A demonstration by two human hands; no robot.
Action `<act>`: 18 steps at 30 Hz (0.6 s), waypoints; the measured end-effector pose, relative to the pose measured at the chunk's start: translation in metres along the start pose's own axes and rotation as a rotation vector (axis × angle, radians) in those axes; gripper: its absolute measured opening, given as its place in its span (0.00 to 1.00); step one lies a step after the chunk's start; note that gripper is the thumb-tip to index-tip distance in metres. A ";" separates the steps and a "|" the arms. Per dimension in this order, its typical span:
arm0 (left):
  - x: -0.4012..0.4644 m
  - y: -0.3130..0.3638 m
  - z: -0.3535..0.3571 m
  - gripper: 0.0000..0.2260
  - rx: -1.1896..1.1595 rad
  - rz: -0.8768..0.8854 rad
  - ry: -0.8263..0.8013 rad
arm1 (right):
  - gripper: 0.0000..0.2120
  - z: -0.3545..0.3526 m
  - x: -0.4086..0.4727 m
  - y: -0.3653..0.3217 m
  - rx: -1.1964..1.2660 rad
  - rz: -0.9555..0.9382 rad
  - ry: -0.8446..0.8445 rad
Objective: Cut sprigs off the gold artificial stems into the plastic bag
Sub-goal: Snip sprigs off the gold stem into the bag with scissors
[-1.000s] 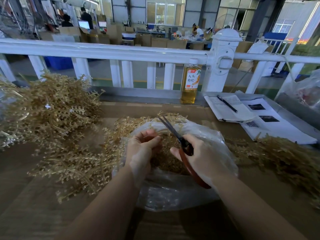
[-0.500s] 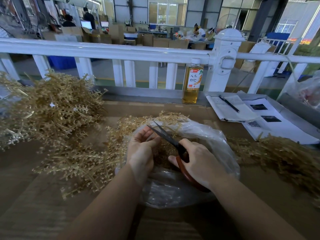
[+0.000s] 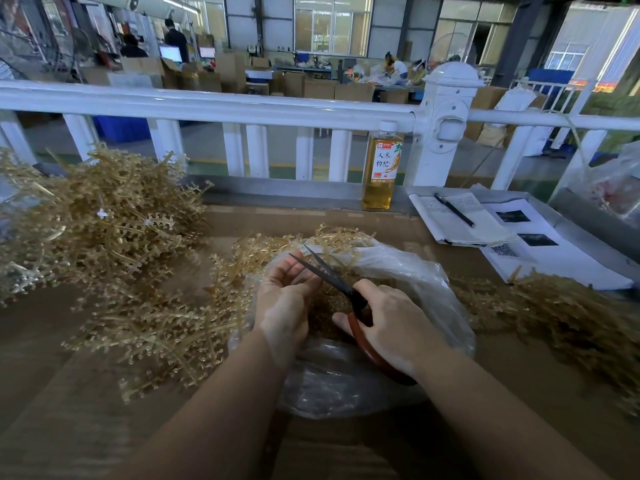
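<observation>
A clear plastic bag (image 3: 408, 278) lies open in the middle of the table, with cut gold sprigs (image 3: 329, 303) inside. My right hand (image 3: 391, 323) grips red-handled scissors (image 3: 332, 275), blades slightly apart and pointing up-left over the bag. My left hand (image 3: 284, 299) hovers at the bag's left edge, fingers curled around the blade tips; any stem in it is hidden. Gold artificial stems (image 3: 156, 327) sprawl just left of the bag and behind it.
A big heap of gold stems (image 3: 100, 223) fills the left of the table, another heap (image 3: 561, 313) the right. A bottle of amber drink (image 3: 381, 168) stands by the white railing (image 3: 242, 105). Papers with a pen (image 3: 453, 209) lie at the back right.
The scissors have swung from upright over the bag to point left towards my left hand, whose fingers have uncurled somewhat. The view has shifted slightly.
</observation>
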State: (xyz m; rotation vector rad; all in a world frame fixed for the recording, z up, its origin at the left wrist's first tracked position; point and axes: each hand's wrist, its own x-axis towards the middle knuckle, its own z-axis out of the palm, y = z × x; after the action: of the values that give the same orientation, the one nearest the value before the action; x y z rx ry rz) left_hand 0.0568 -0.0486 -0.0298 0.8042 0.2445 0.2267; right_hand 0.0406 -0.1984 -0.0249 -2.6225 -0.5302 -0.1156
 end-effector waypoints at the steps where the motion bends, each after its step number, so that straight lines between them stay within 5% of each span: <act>1: 0.000 -0.001 0.000 0.19 0.012 0.011 0.000 | 0.21 0.000 0.000 0.000 -0.006 0.001 -0.002; 18: 0.006 0.002 0.000 0.16 -0.183 -0.038 0.053 | 0.22 0.006 0.000 0.003 -0.053 -0.028 0.023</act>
State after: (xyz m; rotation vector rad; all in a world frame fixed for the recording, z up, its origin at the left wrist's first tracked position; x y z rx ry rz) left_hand 0.0624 -0.0456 -0.0293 0.6121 0.2842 0.2308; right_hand 0.0413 -0.1980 -0.0313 -2.6622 -0.5630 -0.1706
